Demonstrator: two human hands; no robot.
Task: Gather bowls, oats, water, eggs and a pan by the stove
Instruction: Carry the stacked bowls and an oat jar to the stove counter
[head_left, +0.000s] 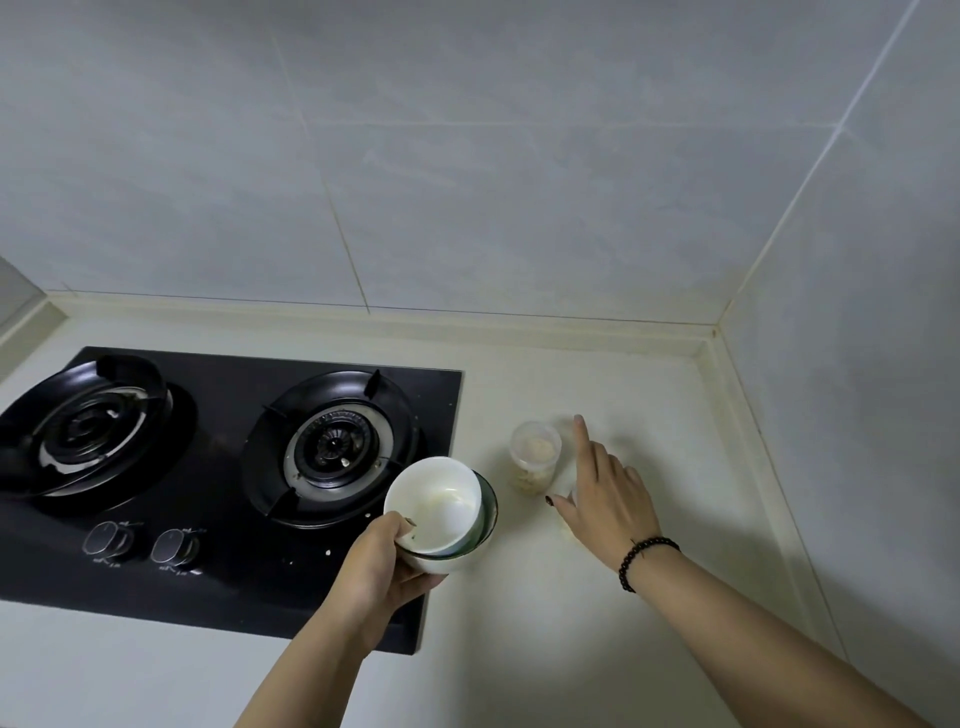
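Two nested bowls (441, 512), held at 6 o'clock of the view, just past the right front corner of the stove (228, 483). The inner bowl is plain white and glossy, tilted toward the viewer; the outer bowl is white with a dark rim line showing at its 3 o'clock edge. Nothing solid is visible inside the inner bowl beyond a pale sheen at its bottom. The left hand (384, 561) grips the stack at its 7 o'clock rim, thumb hooked over the edge and fingers curled under the base.

At 3 o'clock of the bowls, standing on the countertop (649, 415), is a small clear plastic jar (535, 457) with a clear lid; pale beige flakes lie in its lower part, consistent with oats. The right hand (605, 488) lies released just beside the jar at its 3 o'clock, index finger extended toward 12 o'clock and the other fingers loosely spread; whether something lies beneath the palm cannot be told. A black bead bracelet (644, 561) circles the right wrist.

The countertop is cream-coloured, with a raised cream lip at the back and right. The stove is black glass with two ringed burners and two knobs (143, 543) at its front edge. Pale grey wall tiles (467, 156) meet in a corner at 2 o'clock.
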